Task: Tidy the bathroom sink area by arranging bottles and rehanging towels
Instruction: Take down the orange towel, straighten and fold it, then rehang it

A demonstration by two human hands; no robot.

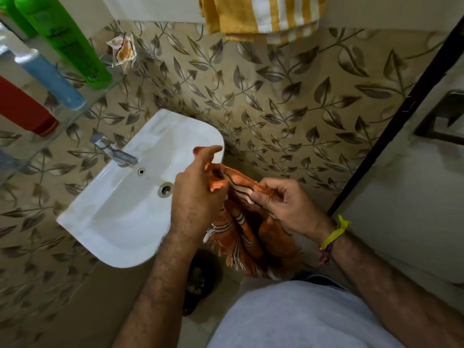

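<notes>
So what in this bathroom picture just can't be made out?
Head view only:
- Green bottle: label print blurred, top cut by the frame edge.
- Red bottle: mostly cut off at the left edge.
- Yellow striped towel: its rail lies above the frame.
- Orange striped towel: bunched, partly covered by both hands.

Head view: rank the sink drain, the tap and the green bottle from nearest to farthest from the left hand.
From the left hand:
1. Sink drain, just to its left in the basin.
2. Tap, at the basin's back edge.
3. Green bottle, on the glass shelf, upper left.
</notes>
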